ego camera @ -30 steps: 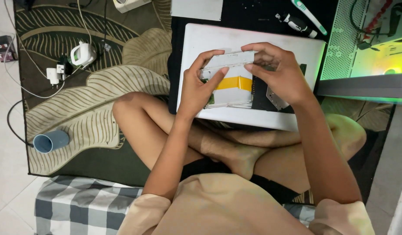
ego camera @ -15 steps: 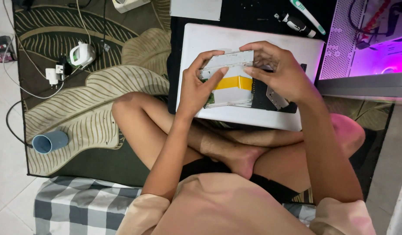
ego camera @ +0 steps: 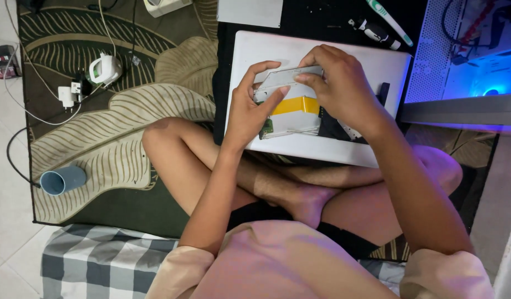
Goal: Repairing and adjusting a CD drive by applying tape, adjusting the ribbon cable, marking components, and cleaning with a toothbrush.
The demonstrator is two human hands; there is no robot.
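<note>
At about nine o'clock in the view we see a blue cup [ego camera: 63,180] lying on its side on the leaf-patterned rug [ego camera: 117,149]. Above it, near ten o'clock, some white chargers and cables [ego camera: 103,69] are spread on the same rug.

Moving to the centre, a white board [ego camera: 322,55] lies on the floor in front of our crossed legs. On it rests a flat drive unit [ego camera: 294,116], with a yellow ribbon strip across it and a small green circuit edge at its seven o'clock corner.

Our left hand [ego camera: 250,108] is half closed. Its thumb and forefinger pinch the left end of a thin grey metal cover plate [ego camera: 288,77], and the palm rests by the left side of the unit.

Our right hand [ego camera: 341,88] curls over the plate from the one o'clock side. The fingertips press on its right end, and the hand hides the right part of the unit.

The plate is held just above the unit, slightly tilted. We judge that it is light, stiff and thin, with edges that may be sharp, so it is better gripped by its short ends. The ribbon and the circuit look fragile and should not be pressed.

At two o'clock a toothbrush [ego camera: 388,21] lies on a black mat, and an open computer case [ego camera: 471,50] glows blue.
</note>
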